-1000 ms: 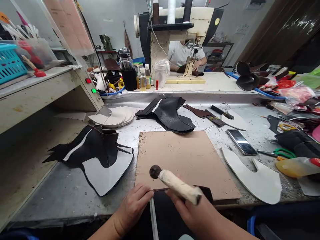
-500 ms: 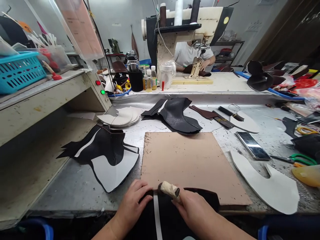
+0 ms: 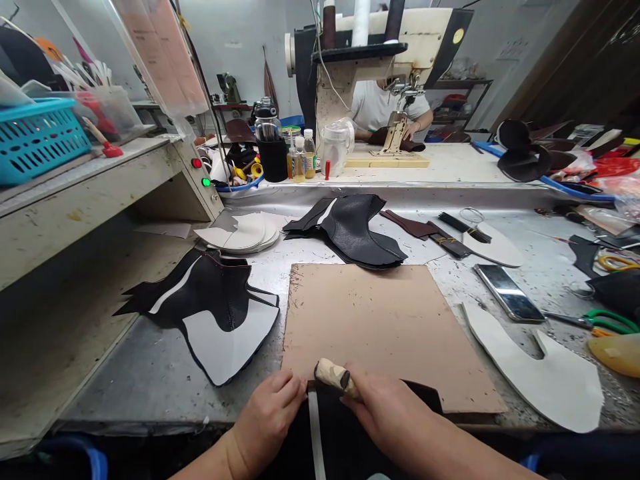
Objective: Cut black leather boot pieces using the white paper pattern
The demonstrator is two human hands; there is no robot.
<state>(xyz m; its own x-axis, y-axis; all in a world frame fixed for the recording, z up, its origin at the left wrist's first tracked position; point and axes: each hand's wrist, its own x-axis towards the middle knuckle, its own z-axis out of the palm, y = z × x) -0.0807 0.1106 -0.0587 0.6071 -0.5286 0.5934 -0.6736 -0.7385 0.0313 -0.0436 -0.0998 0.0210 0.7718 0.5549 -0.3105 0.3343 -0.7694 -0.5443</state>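
Observation:
A black boot upper piece with a pale strip down it lies at the table's front edge, its far edge on the tan board. My left hand pinches its top edge beside the pale strip, fingers closed. Wrapped in my right hand is a hammer, its visible part bound in cream tape, lying just over the upper's edge by the strip. The hammer's far end is partly hidden. Left of the board rests a stack of black uppers with a white lining piece on it.
More black uppers lie behind the board, near white cut pieces. On the right are a phone, a curved white piece and green-handled scissors. A sewing machine stands behind, where another person sits.
The hammer's taped part has tilted and moved slightly left over the edge. My left fingers have drawn together on the upper's edge. The view has shifted slightly.

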